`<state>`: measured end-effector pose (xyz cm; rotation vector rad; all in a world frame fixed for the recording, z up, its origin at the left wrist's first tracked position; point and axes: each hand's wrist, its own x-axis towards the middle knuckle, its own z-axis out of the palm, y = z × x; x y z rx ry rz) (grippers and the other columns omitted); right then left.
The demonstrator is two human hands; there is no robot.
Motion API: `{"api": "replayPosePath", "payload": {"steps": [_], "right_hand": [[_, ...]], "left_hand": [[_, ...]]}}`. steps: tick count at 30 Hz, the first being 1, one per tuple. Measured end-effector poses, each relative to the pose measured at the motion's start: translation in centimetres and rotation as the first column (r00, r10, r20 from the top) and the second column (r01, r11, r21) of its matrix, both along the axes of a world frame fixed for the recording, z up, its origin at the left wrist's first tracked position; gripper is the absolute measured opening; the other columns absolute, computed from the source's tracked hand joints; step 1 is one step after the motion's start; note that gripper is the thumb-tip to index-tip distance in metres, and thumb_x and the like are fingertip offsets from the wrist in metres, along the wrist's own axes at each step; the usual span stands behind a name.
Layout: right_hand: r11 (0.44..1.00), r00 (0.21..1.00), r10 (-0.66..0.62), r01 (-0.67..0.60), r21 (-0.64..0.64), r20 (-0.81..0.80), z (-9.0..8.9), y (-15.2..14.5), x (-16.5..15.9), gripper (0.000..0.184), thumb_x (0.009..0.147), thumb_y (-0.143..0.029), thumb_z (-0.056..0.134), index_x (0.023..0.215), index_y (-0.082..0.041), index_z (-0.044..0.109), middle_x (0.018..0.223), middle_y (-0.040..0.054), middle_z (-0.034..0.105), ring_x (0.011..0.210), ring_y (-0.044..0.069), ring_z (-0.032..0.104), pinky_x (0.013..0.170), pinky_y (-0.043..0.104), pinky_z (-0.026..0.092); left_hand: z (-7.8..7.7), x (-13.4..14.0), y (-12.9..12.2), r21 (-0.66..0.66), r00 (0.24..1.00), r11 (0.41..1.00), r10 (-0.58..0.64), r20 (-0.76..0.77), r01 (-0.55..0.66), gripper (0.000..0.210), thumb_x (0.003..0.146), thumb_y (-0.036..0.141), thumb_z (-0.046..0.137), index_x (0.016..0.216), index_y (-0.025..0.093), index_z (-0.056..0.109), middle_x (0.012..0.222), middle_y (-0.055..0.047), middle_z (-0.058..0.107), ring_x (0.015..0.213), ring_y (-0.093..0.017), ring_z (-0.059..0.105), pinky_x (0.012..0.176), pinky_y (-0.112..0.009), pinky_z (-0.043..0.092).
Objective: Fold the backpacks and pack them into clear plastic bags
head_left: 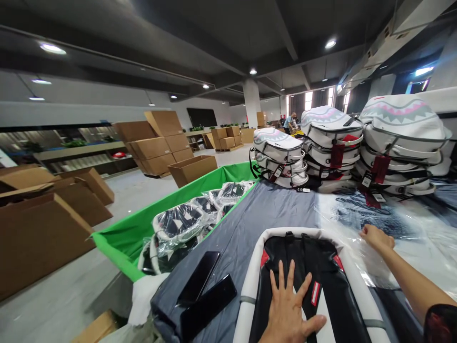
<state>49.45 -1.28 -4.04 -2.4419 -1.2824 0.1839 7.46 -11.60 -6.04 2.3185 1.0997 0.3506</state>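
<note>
A black backpack (296,252) with white padded edges and small red patches lies on the table, its strap side up. My left hand (289,305) rests flat on it with fingers spread, beside a red label (315,293). To the right, my right hand (378,239) is closed over printed clear plastic bags (342,216) spread on the table. Whatever its curled fingers hold, if anything, is hidden.
Stacked white backpacks (400,133) with tags stand along the table's back. At left, a green-lined bin (117,247) holds several bagged backpacks (178,221). Two dark phones (209,305) lie at the table edge. Cardboard boxes (46,243) and a distant person (290,123) are beyond.
</note>
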Motion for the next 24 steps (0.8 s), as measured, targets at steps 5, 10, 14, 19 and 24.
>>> {"api": "replayPosePath", "payload": {"steps": [5,10,14,19,24], "right_hand": [[0.974,0.972,0.193,-0.173,0.148,-0.137,2.1,-0.9,-0.6,0.019,0.078,-0.033,0.057,0.081,-0.020,0.070,0.078,0.0069,0.076,0.076,0.023,0.072,0.072,0.030,0.053],[0.931,0.961,0.264,-0.232,0.281,-0.079,6.0,-2.9,-2.3,0.036,0.079,-0.053,0.055,0.076,-0.022,0.072,0.076,0.0081,0.075,0.072,0.026,0.070,0.063,0.031,0.048],[0.881,0.939,0.343,-0.328,0.340,0.017,8.8,-5.0,-6.3,0.050,0.069,-0.072,0.062,0.060,-0.024,0.061,0.064,0.0072,0.068,0.061,0.023,0.061,0.055,0.031,0.038],[0.784,0.828,0.560,-0.535,0.315,0.013,8.3,-8.7,-15.8,0.037,0.065,-0.055,0.072,0.058,-0.023,0.054,0.057,0.0007,0.059,0.060,0.018,0.053,0.056,0.028,0.034],[0.735,0.743,0.662,-0.618,0.280,-0.098,5.5,-12.7,-22.8,0.023,0.065,-0.039,0.067,0.058,-0.022,0.053,0.057,0.0002,0.060,0.058,0.017,0.054,0.056,0.027,0.036]], "left_hand": [[0.9,0.1,-0.5,-0.003,0.999,1.000,0.031,0.021,-0.031,0.081,0.087,0.074,0.057,0.157,0.051,0.024,0.170,0.002,-0.011,0.153,-0.043,-0.019,0.116,-0.077,-0.014],[1.2,0.2,-0.7,0.013,0.998,0.999,0.033,0.046,-0.033,0.079,0.087,0.075,0.055,0.156,0.048,0.028,0.171,-0.001,-0.005,0.155,-0.044,-0.014,0.117,-0.076,-0.012],[0.3,0.3,-0.5,0.076,0.987,0.996,0.042,0.152,-0.054,0.080,0.084,0.076,0.060,0.154,0.044,0.038,0.173,-0.006,0.007,0.157,-0.044,-0.005,0.118,-0.077,-0.008],[0.1,2.0,-0.1,0.070,0.863,0.987,0.094,0.496,-0.147,0.062,0.084,0.064,0.069,0.133,0.026,0.066,0.136,-0.013,0.066,0.135,-0.036,0.052,0.119,-0.060,0.028],[1.9,3.7,0.0,-0.208,0.685,0.960,0.281,0.673,-0.190,0.050,0.085,0.065,0.063,0.081,0.017,0.072,0.079,-0.005,0.071,0.077,-0.020,0.065,0.073,-0.029,0.049]]}}
